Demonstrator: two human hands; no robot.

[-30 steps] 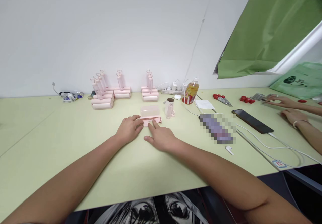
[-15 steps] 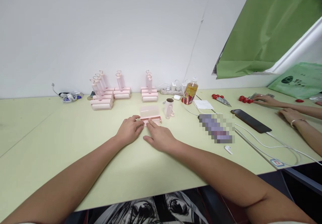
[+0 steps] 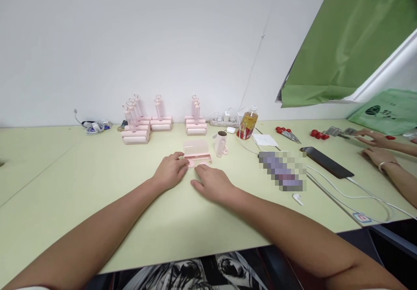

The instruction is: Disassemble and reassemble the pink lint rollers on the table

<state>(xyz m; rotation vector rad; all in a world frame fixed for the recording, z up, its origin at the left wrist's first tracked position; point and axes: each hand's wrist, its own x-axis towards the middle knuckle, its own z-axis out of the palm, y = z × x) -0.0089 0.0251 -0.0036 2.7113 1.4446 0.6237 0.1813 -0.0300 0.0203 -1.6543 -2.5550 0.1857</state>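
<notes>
A: Light?
B: Bright, even and diffuse. Only faint soft shadows on the counter (image 3: 65, 185) under the left hand (image 3: 169, 172) and right hand (image 3: 213, 183). No glare.
A: Quality?
B: Centre is sharp. Wide-angle bending at the edges, so the counter edge curves. Pixelated patch (image 3: 282, 171) right of centre. Far items small and soft.

Front edge: the counter (image 3: 81, 194) lay bare along it.
Left half: was free up to the left hand (image 3: 169, 172); a cable bundle (image 3: 94, 127) sat at the back edge.
Back edge: pink roller stacks (image 3: 137, 129), a power strip (image 3: 224, 120) and a bottle (image 3: 248, 124) lined it.
Centre: a pink case (image 3: 196, 150) lay just ahead of the right hand (image 3: 213, 183), a pink roller (image 3: 221, 143) just beside it.
Right half: a blurred phone (image 3: 282, 170), an earbud (image 3: 297, 199), a black phone (image 3: 326, 162) and white cables (image 3: 358, 190) crowded it; a co-worker's hands (image 3: 378, 155) lay near the right edge.
</notes>
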